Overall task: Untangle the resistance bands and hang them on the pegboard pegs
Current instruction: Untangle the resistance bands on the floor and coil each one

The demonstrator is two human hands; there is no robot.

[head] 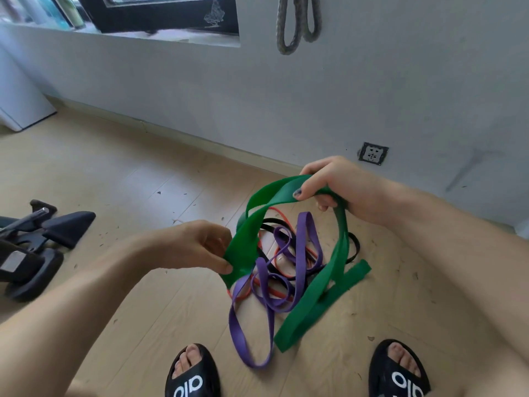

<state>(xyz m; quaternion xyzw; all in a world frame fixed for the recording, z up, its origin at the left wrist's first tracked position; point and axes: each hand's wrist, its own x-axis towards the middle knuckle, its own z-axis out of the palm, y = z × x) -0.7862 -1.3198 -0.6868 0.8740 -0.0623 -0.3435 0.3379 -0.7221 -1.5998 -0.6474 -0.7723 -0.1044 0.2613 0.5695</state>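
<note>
A wide green band (320, 293) loops up from a tangle on the wooden floor. My left hand (200, 247) pinches its lower left fold. My right hand (332, 184) grips its upper part, thumb on top. Under the raised green loop lie a purple band (297, 253), a thin red band (269, 290) and a black band (353, 247), twisted together. The purple band trails toward my feet. No pegboard shows; a grey rope loop (292, 24) hangs on the wall above.
The grey wall (257, 96) carries a socket (373, 153) near the skirting. Black exercise equipment (37, 245) sits on the floor at left. A white unit (17, 101) stands at far left. My feet in black slides (193, 373) frame the pile.
</note>
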